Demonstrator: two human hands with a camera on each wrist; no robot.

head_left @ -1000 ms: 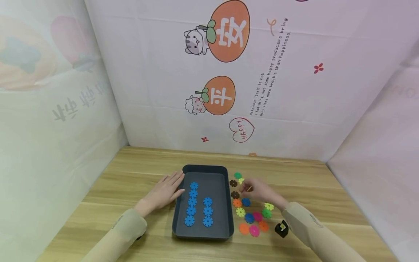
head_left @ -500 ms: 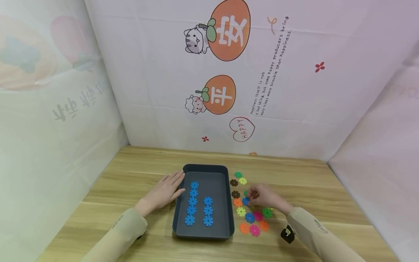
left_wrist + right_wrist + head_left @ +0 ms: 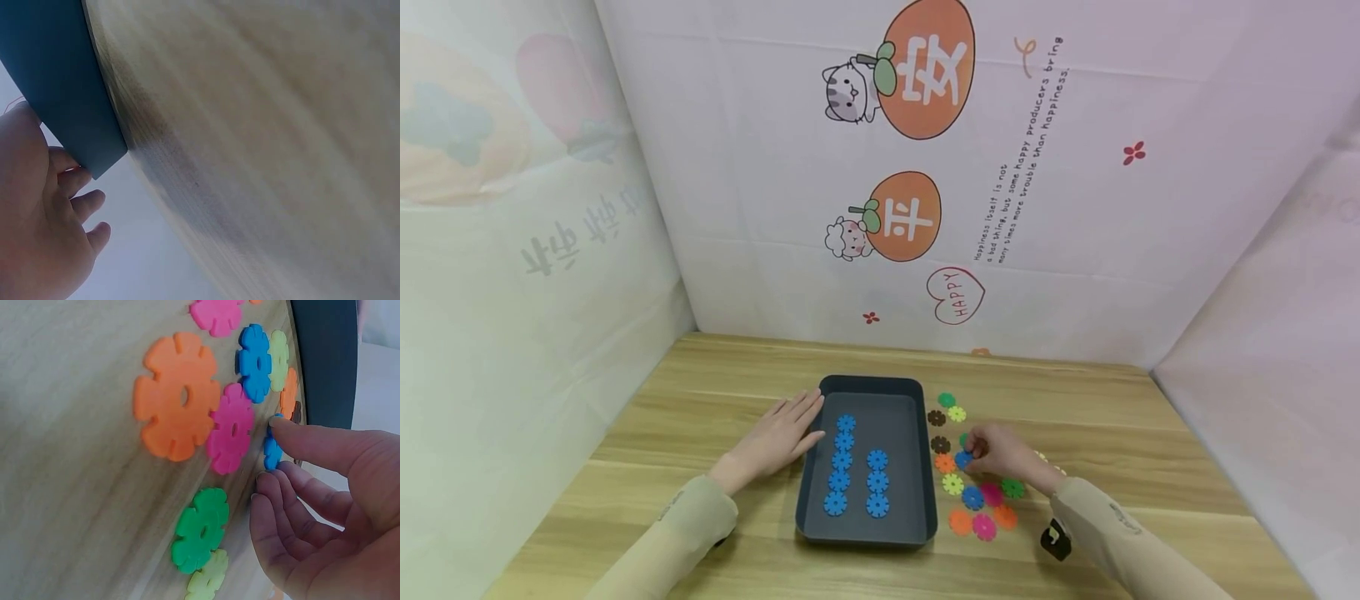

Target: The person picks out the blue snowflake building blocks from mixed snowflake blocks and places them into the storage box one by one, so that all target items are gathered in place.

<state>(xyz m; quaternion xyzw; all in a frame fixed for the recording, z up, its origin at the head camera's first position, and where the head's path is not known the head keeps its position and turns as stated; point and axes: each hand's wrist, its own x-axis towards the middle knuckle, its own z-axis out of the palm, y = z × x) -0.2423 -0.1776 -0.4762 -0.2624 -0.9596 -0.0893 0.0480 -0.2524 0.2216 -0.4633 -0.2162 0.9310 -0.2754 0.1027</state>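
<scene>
In the head view my right hand [image 3: 1003,457] is at a blue notched plastic disc [image 3: 963,459] to the right of the tray. The right wrist view shows the thumb and a fingertip pinching that blue disc [image 3: 272,450] at its edges, low over the wood. My left hand [image 3: 775,437] rests on the left rim of a dark grey tray [image 3: 901,521], fingers fairly straight and thumb over the edge. Inside the tray lie two columns of blue discs, a longer left column [image 3: 839,481] and a shorter right column [image 3: 877,482].
Loose discs lie right of the tray: brown [image 3: 940,445], orange [image 3: 960,522], pink [image 3: 984,527], green [image 3: 1012,488], yellow [image 3: 952,484] and another blue disc [image 3: 973,498]. A black object [image 3: 1056,540] sits by the right sleeve. A printed cloth wall [image 3: 775,292] stands behind the table.
My right hand has moved slightly right and toward me, from beside the upper brown discs onto the blue disc. A green disc has come into view beside it. The left hand stays put.
</scene>
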